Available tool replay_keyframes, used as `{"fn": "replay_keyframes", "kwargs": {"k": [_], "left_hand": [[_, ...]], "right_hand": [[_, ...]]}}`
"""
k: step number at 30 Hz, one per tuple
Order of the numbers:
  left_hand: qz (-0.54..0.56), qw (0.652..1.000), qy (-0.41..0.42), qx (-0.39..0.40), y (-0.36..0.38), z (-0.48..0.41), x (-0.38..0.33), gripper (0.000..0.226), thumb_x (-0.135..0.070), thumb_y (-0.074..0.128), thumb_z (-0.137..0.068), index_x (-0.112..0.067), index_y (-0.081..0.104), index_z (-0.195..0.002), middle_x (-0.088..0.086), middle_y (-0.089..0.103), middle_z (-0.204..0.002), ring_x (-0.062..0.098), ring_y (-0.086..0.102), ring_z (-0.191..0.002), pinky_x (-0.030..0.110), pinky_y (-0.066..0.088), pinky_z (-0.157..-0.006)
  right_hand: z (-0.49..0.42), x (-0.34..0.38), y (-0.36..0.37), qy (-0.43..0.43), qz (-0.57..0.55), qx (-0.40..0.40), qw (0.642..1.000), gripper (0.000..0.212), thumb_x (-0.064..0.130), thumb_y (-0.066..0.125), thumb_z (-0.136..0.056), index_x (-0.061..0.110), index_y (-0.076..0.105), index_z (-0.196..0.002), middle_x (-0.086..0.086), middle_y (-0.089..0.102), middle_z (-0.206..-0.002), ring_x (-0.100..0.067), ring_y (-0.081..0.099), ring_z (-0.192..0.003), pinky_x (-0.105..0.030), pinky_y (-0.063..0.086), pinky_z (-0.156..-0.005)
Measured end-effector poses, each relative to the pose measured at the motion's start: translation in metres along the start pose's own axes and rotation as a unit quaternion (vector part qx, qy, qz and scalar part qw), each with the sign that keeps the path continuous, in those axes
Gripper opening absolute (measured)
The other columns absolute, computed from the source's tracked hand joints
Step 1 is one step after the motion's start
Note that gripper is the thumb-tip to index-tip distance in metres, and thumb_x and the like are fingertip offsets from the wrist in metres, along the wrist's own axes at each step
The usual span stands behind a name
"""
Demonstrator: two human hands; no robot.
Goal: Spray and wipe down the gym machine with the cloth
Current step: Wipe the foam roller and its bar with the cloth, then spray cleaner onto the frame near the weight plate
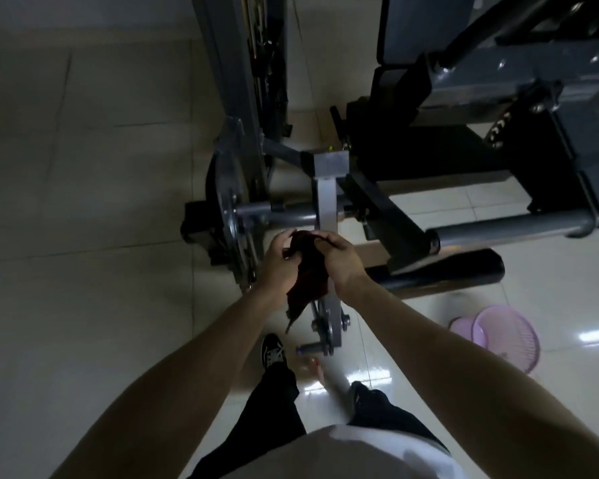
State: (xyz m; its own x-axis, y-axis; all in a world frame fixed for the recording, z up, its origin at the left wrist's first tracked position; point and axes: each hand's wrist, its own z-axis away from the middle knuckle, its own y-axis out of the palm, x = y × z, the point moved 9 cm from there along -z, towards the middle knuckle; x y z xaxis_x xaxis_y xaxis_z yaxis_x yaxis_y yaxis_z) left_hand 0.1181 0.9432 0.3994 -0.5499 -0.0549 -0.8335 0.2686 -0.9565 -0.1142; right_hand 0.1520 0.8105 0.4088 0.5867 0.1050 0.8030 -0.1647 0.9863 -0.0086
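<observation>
Right in front of the body, drawn close together: left hand (277,259) and right hand (341,259), both clamped on the top edge of a dark maroon cloth (308,283), fingers curled into the fabric. Soft, thin, creased stuff, hanging limp below the knuckles and tapering to a loose point. No sprayer in either grip.

Judged as a pause in the wiping: gathering or refolding the cloth rather than rubbing metal. Next move likely calls for bunching it into a pad in one hand and pressing it flat to the nearest part of the gym machine (325,164).

Directly behind the hands, a flat pale-grey lever arm (325,202), smooth painted steel with bolted pivots. Beyond the fingertips, a round grey tube (478,228) lying crosswise. Left of the left hand, a thin metal cam plate (227,188), seen edge-on. Right of the right hand, a black cylindrical roller pad (464,267), matte. Farther right and nearer the body, a lilac slotted plastic basket (509,337), tipped over on glossy pale tiles (83,305).
</observation>
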Motion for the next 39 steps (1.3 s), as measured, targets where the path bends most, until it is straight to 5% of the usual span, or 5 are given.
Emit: {"fn": "replay_keyframes", "kwargs": {"k": [12,17,30,36,39], "left_hand": [[0.105,0.988,-0.111,-0.014,0.056,0.141,0.232,0.034,-0.04,0.056,-0.101,-0.019,0.061,-0.128,0.019,0.065,-0.123,0.032,0.067,-0.109,0.04,0.058,-0.078],[0.065,0.979,-0.193,-0.019,0.078,0.189,0.322,0.042,-0.017,0.069,-0.094,-0.021,0.057,-0.134,0.007,0.074,-0.11,0.021,0.075,-0.094,0.039,0.063,-0.073],[0.121,0.938,-0.298,-0.131,0.061,0.09,0.563,0.01,-0.024,0.057,-0.1,-0.017,0.063,-0.098,0.003,0.066,-0.07,0.019,0.058,-0.057,0.017,0.044,-0.041],[0.069,0.961,-0.251,-0.093,0.069,0.018,0.659,0.044,-0.023,0.053,-0.099,-0.034,0.042,-0.141,0.006,0.069,-0.109,0.021,0.071,-0.085,0.036,0.058,-0.07],[0.041,0.961,-0.258,-0.089,0.071,0.003,0.684,0.048,-0.027,0.051,-0.101,-0.045,0.032,-0.142,0.009,0.064,-0.114,0.032,0.07,-0.09,0.051,0.06,-0.083]], "right_hand": [[0.091,-0.238,-0.065,0.195,-0.01,0.057,0.979,0.02,0.008,0.052,-0.101,0.005,0.07,-0.107,-0.014,0.068,-0.083,-0.024,0.066,-0.057,-0.03,0.05,-0.048],[0.103,-0.324,-0.06,0.246,0.017,0.07,0.967,0.026,0.009,0.057,-0.096,0.022,0.079,-0.089,-0.012,0.074,-0.105,-0.03,0.07,-0.101,-0.044,0.057,-0.093],[-0.043,-0.585,-0.084,0.261,0.304,0.072,0.913,0.035,0.007,0.05,-0.099,0.005,0.058,-0.133,0.0,0.056,-0.097,-0.01,0.048,-0.073,-0.018,0.04,-0.062],[-0.12,-0.693,-0.058,0.248,0.37,0.093,0.891,0.05,0.009,0.054,-0.091,0.035,0.06,-0.134,-0.006,0.043,-0.129,-0.033,0.05,-0.121,-0.041,0.046,-0.106],[-0.141,-0.712,-0.054,0.256,0.376,0.094,0.886,0.051,0.002,0.048,-0.097,0.017,0.048,-0.145,-0.011,0.046,-0.136,-0.027,0.054,-0.116,-0.021,0.05,-0.082]]}}
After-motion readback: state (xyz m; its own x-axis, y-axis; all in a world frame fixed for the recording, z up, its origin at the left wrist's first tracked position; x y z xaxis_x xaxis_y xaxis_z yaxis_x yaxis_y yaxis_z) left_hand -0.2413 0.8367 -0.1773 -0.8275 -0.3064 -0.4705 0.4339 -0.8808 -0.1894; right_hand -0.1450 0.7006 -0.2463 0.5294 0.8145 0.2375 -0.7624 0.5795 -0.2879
